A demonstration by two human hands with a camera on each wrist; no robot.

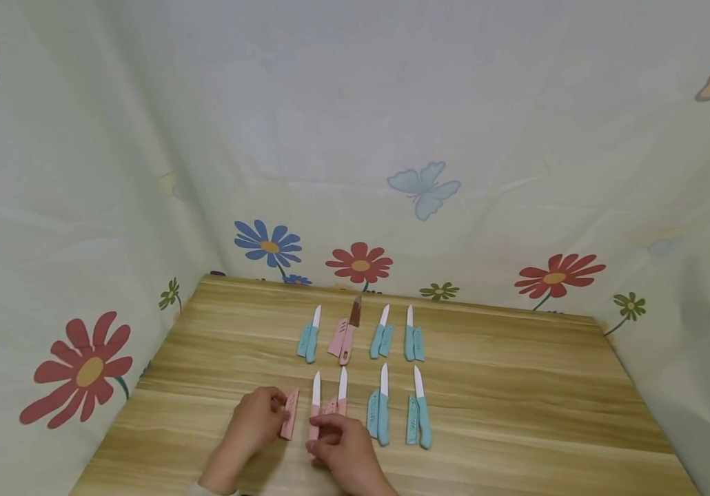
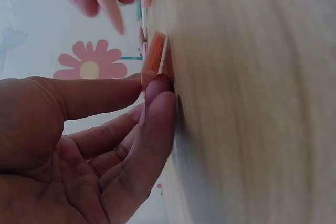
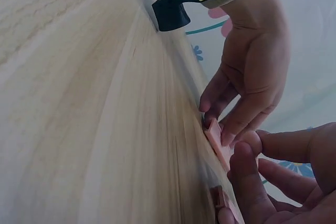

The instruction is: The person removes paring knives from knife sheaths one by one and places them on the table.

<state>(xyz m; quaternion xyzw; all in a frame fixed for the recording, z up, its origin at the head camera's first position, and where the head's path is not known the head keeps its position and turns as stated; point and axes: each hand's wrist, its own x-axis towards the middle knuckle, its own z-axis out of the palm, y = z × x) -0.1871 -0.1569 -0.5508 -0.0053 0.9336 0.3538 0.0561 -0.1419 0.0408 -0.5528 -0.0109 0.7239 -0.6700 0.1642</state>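
My left hand (image 1: 257, 419) pinches a pink knife sheath (image 1: 290, 415) between thumb and fingers, low over the wooden table; the left wrist view shows the sheath's open end (image 2: 153, 56). Just right of it, my right hand (image 1: 349, 448) grips a paring knife (image 1: 316, 389) by its pink handle, the white blade pointing away from me. In the right wrist view the rounded handle end (image 3: 252, 141) shows between thumb and finger. Another pink paring knife (image 1: 342, 391) lies beyond the right hand, its pink sheath (image 1: 329, 406) beside it, both partly hidden by the fingers.
To the right lie two teal paring knives (image 1: 383, 413) (image 1: 423, 417) with teal sheaths. A back row holds more teal knives (image 1: 311, 341) and a pink knife (image 1: 347, 341) with a dark reddish blade. Flower-printed curtains (image 1: 355, 138) surround the wooden table (image 1: 516, 413).
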